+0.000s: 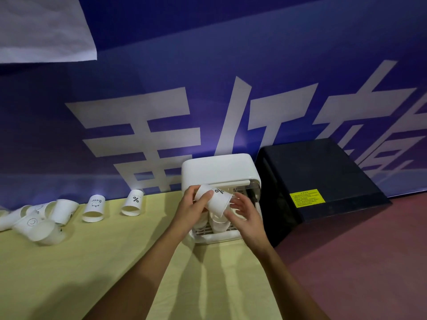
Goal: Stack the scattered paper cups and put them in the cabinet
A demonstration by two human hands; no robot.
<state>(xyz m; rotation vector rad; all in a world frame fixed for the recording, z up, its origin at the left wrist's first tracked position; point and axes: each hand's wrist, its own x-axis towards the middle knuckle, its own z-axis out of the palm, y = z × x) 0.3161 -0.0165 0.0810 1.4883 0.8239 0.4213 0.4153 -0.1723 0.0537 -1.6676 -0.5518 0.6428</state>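
My left hand (pixel 195 204) grips a white paper cup (pixel 217 200) with a "%" print, tilted mouth down and to the right, in front of the small white cabinet (pixel 217 167). Its clear door is lifted. My right hand (pixel 242 211) is beside the cup's rim with fingers spread and loose, at the cabinet's opening. Inside the cabinet, below the hands, stand other white cups (pixel 219 224), partly hidden. Two upside-down cups, one "%" (pixel 133 203) and one "Bear" (pixel 94 209), stand on the yellow table (pixel 115 262). A heap of several cups (pixel 39 222) lies at far left.
A black box (pixel 318 181) with a yellow label stands right of the cabinet, touching it. A blue banner with large white characters (pixel 161 125) runs behind the table. The table's right part has a reddish surface (pixel 358 262).
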